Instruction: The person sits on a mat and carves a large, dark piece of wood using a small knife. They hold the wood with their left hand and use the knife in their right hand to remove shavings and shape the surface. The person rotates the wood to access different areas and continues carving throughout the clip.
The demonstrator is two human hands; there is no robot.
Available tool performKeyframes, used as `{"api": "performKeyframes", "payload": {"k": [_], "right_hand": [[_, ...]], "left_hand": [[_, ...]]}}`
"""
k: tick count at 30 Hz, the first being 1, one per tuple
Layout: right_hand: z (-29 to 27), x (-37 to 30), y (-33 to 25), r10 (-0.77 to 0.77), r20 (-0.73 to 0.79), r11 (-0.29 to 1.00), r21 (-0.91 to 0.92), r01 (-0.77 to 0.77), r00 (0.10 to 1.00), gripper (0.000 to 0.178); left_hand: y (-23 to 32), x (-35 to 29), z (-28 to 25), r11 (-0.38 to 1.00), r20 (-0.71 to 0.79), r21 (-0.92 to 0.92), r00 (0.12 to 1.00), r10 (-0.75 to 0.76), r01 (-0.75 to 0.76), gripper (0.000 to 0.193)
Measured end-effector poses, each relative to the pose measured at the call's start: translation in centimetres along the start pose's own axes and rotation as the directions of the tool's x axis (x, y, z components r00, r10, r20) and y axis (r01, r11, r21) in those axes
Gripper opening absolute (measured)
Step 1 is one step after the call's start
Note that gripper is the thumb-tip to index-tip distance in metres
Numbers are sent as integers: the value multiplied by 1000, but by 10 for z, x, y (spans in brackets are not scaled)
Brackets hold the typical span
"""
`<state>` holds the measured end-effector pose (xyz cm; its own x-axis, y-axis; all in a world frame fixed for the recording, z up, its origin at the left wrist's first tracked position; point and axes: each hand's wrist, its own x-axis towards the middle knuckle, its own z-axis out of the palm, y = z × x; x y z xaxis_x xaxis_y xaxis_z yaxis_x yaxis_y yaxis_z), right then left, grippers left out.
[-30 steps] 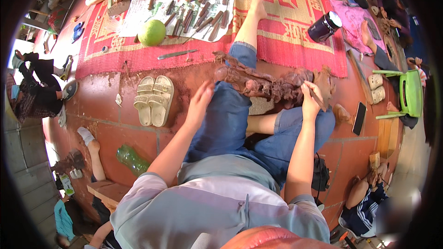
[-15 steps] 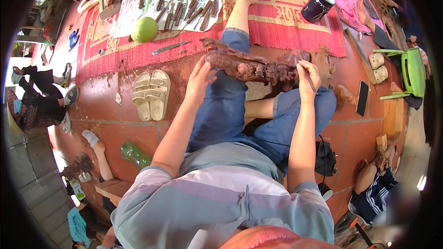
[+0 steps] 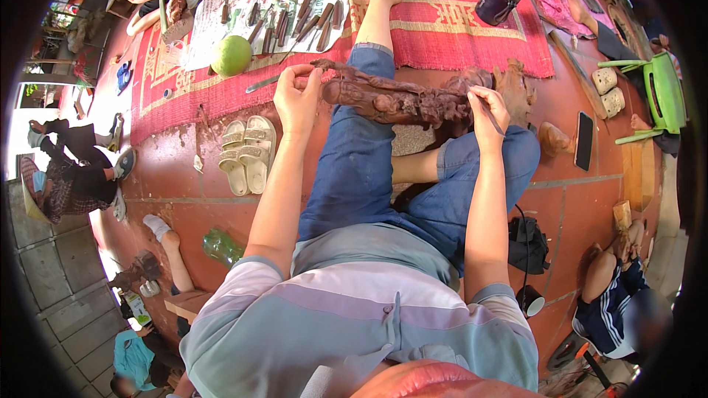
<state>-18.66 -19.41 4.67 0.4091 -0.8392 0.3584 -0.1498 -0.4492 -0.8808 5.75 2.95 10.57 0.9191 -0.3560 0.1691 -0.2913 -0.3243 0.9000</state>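
The carving (image 3: pixel 405 100) is long, narrow and dark reddish brown, its surface cut into deep, knotted relief. It lies crosswise above the blue-clad left leg (image 3: pixel 346 158), roughly level from side to side. Its left part is smoother and rounded, with a thin, branch-like strip running along the far edge to a slim tip by the left hand (image 3: pixel 298 99). Toward the right the relief grows thick and lumpy. The tool (image 3: pixel 497 125) is thin and dark, held slantwise in the right hand (image 3: pixel 490 114) beside the carving's right part; its working end cannot be made out.
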Motion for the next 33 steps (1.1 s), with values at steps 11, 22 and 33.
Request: {"api": "performKeyframes", "payload": {"k": [11, 22, 33], "right_hand": [[-1, -1, 0, 2, 13, 1000, 14, -2, 1000, 12], [1, -1, 0, -12, 34, 999, -37, 13, 999, 11], [-2, -2, -3, -36, 30, 993, -116, 39, 999, 14]], "left_hand": [[-10, 10, -4, 997, -9, 76, 1000, -2, 3, 16], [-86, -97, 4, 925, 413, 255, 897, 158, -280, 47], [-67, -70, 1, 861, 422, -348, 882, -211, 372, 58]]}}
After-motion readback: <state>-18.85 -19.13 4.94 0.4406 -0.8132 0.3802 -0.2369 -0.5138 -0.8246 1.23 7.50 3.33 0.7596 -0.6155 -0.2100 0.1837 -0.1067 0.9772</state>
